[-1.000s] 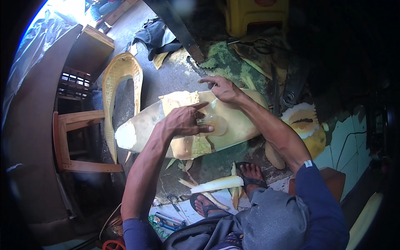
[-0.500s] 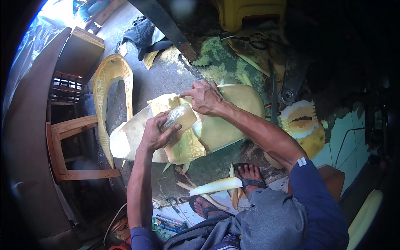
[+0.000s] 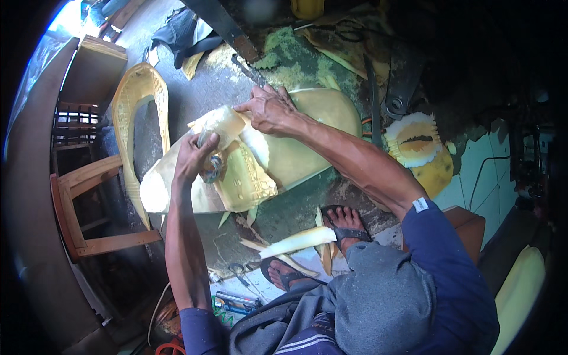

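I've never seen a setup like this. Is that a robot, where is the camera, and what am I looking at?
No robot here: these are a person's two bare hands. A wide fisheye camera on the person's head looks down, so straight edges seem bent.

In front lies a long, tan, rounded foam-like pad, with a yellow, grid-textured foam-like piece across it. The left hand holds a clear, shiny plastic-like thing, too blurred to name. The right hand is at the pad's far edge, index finger near that thing.

Around them are a yellowish U-shaped piece, a white foam-like strip and the person's feet in black sandals.
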Demonstrator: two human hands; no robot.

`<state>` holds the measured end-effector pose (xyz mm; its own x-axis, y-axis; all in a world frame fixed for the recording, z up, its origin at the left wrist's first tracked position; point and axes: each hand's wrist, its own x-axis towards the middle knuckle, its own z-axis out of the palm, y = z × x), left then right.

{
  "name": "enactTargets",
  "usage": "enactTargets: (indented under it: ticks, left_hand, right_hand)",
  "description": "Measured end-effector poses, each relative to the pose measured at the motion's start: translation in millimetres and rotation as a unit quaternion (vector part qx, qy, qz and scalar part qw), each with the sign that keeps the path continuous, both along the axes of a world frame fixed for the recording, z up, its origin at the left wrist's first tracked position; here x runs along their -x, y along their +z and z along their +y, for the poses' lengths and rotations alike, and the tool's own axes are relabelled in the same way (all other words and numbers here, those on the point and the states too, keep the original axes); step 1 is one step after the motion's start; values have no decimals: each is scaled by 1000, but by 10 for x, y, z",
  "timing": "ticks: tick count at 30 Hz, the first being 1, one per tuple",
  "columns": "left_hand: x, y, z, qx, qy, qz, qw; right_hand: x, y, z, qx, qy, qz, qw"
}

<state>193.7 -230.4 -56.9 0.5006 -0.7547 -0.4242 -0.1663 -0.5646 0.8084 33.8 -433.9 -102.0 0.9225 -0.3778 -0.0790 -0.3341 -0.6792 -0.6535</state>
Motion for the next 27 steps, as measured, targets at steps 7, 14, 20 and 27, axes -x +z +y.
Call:
enactTargets:
  ticks: [7,14,20,27]
  left_hand:
    - [-10,-55,-49,37,6,-16,999]
    - [58,41,-75,17,17,-47,999]
    - [79,111,-75,-27,5,-35,999]
    - [106,30,-64,34,4,-75,997]
  right_hand:
    - [20,-44,31,9,22,22,999]
    - [366,24,169,57,116,28,991]
    - [125,-88,-50,89,8,-63,994]
    - [454,-218,165,109,146,10,983]
